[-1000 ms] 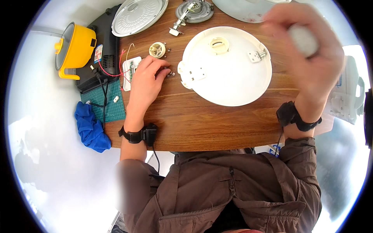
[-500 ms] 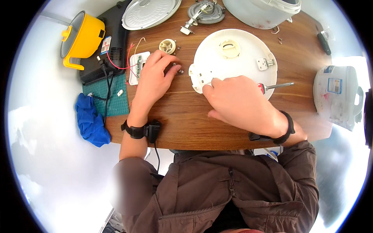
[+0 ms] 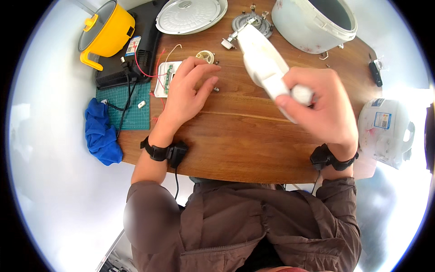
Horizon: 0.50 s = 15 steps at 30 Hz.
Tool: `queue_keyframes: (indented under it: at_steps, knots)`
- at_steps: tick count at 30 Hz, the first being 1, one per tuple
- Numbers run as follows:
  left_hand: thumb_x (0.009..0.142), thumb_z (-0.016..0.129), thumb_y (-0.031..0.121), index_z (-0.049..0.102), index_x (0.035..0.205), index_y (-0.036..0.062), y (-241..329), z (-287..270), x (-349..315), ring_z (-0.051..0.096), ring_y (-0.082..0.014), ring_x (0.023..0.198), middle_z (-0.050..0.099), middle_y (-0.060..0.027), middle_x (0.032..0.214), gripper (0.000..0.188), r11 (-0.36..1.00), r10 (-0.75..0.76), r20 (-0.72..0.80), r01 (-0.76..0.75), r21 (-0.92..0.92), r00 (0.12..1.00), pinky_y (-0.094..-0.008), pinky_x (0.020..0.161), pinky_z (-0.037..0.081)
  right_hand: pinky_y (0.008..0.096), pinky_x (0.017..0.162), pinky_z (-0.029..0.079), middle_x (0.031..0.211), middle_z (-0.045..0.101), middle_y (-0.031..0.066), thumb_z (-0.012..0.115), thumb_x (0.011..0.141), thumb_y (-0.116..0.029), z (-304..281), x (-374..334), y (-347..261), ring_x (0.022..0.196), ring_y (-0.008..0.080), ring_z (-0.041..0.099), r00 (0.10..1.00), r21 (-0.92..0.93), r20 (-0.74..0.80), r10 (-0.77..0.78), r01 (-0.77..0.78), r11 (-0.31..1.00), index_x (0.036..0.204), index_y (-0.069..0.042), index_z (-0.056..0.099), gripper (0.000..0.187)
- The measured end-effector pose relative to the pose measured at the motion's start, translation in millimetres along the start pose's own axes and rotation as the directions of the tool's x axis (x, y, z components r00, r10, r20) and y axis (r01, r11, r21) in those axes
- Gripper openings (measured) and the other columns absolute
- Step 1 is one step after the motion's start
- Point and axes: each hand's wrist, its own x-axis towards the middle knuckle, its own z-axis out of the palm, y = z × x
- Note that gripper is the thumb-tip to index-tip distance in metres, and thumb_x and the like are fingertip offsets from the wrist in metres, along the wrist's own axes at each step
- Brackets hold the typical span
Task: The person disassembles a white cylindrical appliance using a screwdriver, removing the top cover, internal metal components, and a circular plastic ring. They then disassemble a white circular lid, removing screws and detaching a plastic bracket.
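Note:
My right hand [image 3: 322, 105] grips a round white plastic cover [image 3: 265, 56] by its near edge. The cover is lifted off the table and tilted almost edge-on, a little blurred. Within these fingers a rounded white end [image 3: 302, 94] also shows; I cannot tell whether it belongs to the cover. My left hand [image 3: 186, 93] holds nothing, its fingers curved and apart above the tabletop. Beside it lie a white case with a green circuit board [image 3: 168, 79] and red wires, a cream round plastic ring [image 3: 205, 56] and small screws [image 3: 216, 89].
At the back are a white lid [image 3: 188, 16], a grey metal heating plate [image 3: 250, 25] and a large pale bucket [image 3: 312, 27]. A yellow pot [image 3: 108, 36] stands on a black appliance [image 3: 147, 59] at left, near a green mat [image 3: 136, 119] and blue cloth [image 3: 102, 133]. A white container [image 3: 385, 129] stands right.
My right hand has raised the white cover from the table and tipped it up on edge. The screwdriver seen in that hand before no longer shows. My left hand has barely moved.

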Motion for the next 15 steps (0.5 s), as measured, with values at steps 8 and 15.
queue_keyframes:
  at_steps: [8,15]
  knots:
    - [0.087,0.08,0.01,0.067,0.123,0.0037,19,-6,4,0.064,-0.0289,0.104,0.063,-0.0128,0.114,0.039,0.987,0.06,-0.062,-0.069,-0.148,0.996,-0.0371,0.087,0.053,0.0186,0.054,0.033,0.076,0.062,-0.0042,0.079,0.087,-0.022,-29,-1,22,0.063,0.0012,0.05,0.996,0.556,-0.083,0.043,0.01,0.831,0.09,-0.005,0.068,0.02]
    - [0.088,0.082,0.029,0.05,0.14,0.0017,55,4,32,0.063,-0.0282,0.11,0.063,-0.0138,0.123,0.067,0.939,0.053,-0.069,-0.074,-0.335,0.996,-0.0391,0.096,0.051,0.0187,0.05,0.033,0.074,0.062,-0.0044,0.078,0.09,-0.025,-13,11,35,0.06,0.0003,0.05,1.0,0.623,-0.028,-0.002,0.019,0.782,0.092,-0.006,0.069,0.021]
